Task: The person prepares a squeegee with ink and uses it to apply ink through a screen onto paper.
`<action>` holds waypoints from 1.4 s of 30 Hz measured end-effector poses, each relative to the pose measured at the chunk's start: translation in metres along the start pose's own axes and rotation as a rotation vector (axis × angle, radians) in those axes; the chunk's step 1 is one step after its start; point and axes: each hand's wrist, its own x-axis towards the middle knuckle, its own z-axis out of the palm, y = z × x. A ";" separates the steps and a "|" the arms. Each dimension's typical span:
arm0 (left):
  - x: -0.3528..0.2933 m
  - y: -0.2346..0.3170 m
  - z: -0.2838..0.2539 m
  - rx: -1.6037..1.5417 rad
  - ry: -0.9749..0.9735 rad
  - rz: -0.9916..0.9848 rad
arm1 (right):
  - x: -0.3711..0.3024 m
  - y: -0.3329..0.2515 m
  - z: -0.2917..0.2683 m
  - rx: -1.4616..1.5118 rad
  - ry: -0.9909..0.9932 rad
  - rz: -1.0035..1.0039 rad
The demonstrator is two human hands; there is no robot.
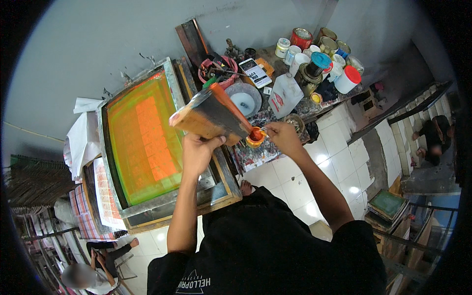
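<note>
My left hand point(197, 151) is closed round the lower edge of a wooden squeegee point(209, 117), held tilted in the air. Orange ink coats the squeegee's long edge, whose lower end hangs over a small ink pot point(254, 143). Orange ink shows inside this pot, which stands at the table's near edge. At the pot's right rim, my right hand point(284, 138) has its fingers pinched together; a small pale piece shows at the fingertips, too small to name. Left of the squeegee lies a screen-printing frame point(147, 140) with green-yellow mesh and an orange printed area.
The ink-stained table point(253, 158) carries a round bowl point(243, 101), a white jug point(286, 96), a phone point(255, 73), a pink basket point(231, 66) and several ink cans and tubs point(347, 79). One person point(105, 265) sits at lower left; another point(436, 137) is at far right.
</note>
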 end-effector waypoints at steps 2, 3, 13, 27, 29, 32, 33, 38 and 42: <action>0.011 -0.010 0.001 0.068 -0.030 -0.005 | -0.006 -0.004 0.011 -0.267 0.082 -0.227; 0.015 -0.012 0.002 0.102 -0.046 -0.007 | -0.010 -0.006 0.016 -0.401 0.124 -0.341; 0.023 -0.003 0.028 0.181 -0.149 -0.033 | -0.037 0.003 0.033 -0.465 0.041 -0.425; 0.019 -0.001 0.030 0.223 -0.164 0.058 | -0.050 -0.006 0.003 -0.583 -0.067 -0.515; 0.020 -0.015 0.028 0.175 -0.138 0.091 | -0.050 -0.005 0.001 -0.535 -0.024 -0.491; 0.017 -0.027 0.021 0.129 -0.090 0.030 | -0.045 0.009 -0.001 -0.369 0.077 -0.273; 0.015 -0.029 0.016 0.118 -0.071 -0.008 | -0.039 0.021 0.003 -0.282 0.116 -0.129; -0.006 0.004 -0.010 -0.095 0.020 -0.029 | -0.025 0.102 0.039 0.067 0.122 0.292; -0.028 0.015 -0.034 -0.230 0.203 -0.008 | -0.023 0.059 0.023 -0.378 0.188 0.031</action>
